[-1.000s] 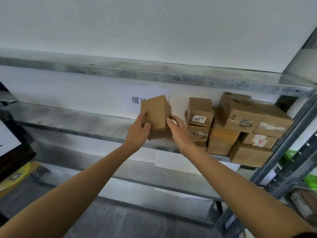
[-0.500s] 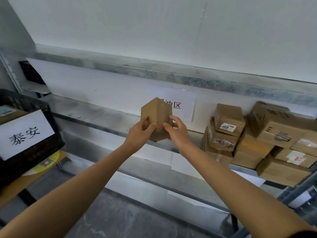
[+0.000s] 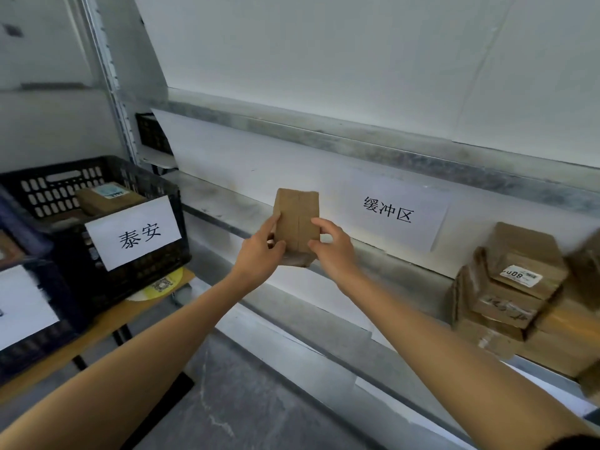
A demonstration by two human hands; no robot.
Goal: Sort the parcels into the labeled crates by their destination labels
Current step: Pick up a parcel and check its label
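Holding the parcel upright before the shelf, right of the crate | left hand, right hand: fingers pinch its side edges | plain face toward us; we judge: rotate slowly, keep 2 grips, read the label first.

Between the black crate on my left and the stacked parcels on my right, the shelf lay bare. The held parcel, gripped by my left hand and right hand, hung before that gap, apart from both. The crate's top stood open above one packed parcel. An upper shelf edge capped the space overhead.
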